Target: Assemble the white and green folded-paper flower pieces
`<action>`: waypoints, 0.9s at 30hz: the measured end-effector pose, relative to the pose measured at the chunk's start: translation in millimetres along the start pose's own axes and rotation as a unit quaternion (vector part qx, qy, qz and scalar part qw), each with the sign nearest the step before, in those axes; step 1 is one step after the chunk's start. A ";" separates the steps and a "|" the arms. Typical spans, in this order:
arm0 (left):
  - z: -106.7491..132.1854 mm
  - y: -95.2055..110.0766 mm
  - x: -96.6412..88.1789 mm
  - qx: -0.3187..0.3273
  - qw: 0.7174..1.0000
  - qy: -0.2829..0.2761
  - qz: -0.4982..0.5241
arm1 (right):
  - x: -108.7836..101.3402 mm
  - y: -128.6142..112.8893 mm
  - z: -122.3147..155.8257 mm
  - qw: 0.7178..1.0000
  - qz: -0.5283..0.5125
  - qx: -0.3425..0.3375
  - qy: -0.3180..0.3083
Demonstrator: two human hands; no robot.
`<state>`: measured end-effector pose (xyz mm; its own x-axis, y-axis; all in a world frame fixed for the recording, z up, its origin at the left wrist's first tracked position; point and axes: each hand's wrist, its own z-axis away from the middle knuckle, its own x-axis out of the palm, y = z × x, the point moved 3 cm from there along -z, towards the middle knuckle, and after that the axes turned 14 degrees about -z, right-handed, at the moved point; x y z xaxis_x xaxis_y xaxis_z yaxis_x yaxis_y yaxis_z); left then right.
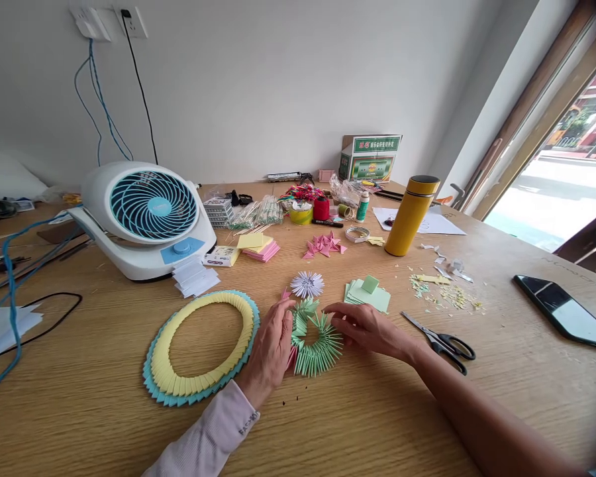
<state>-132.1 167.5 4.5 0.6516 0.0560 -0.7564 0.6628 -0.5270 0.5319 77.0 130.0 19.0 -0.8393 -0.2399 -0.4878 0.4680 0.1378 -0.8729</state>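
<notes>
A curved chain of folded green paper pieces lies on the wooden table in front of me. My left hand rests against its left side, fingers together, touching the green pieces and a pink piece beneath. My right hand touches the chain's right end with its fingers bent in a light pinch. A large yellow-and-blue folded paper ring lies just left of my left hand. A small white paper flower sits behind the chain. A stack of green paper squares lies behind my right hand.
Scissors lie right of my right hand. A yellow flask, pink folded pieces, sticky note pads, a desk fan, paper scraps, a black phone and cables share the table.
</notes>
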 end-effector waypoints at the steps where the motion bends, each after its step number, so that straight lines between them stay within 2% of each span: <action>1: -0.3 0.8 -0.8 -0.013 1.000 -0.009 0.009 | -0.2 0.8 -0.1 1.000 0.004 -0.004 0.002; 4: -1.8 3.8 -3.9 -0.047 0.998 -0.031 0.031 | -0.9 2.1 0.0 1.000 0.009 -0.009 0.004; 9: -3.4 5.4 -5.4 -0.066 0.995 -0.045 0.059 | -0.6 3.5 0.1 1.000 -0.002 0.004 0.000; 16: -3.2 4.3 -3.5 -0.066 0.994 -0.041 0.075 | 0.2 7.0 -0.9 0.999 -0.003 -0.048 0.000; 20: -3.0 2.5 -2.4 -0.053 0.996 -0.045 0.062 | 0.4 6.4 -0.2 0.999 -0.012 -0.036 -0.017; 27: 0.3 -6.1 3.1 -0.002 1.000 -0.019 0.020 | 0.8 3.2 -0.3 0.999 0.001 -0.037 -0.024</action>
<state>-134.2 170.6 -1.3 0.6623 0.0024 -0.7492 0.6388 -0.5244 0.5630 77.7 130.6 15.8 -0.8235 -0.2841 -0.4911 0.4467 0.2089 -0.8700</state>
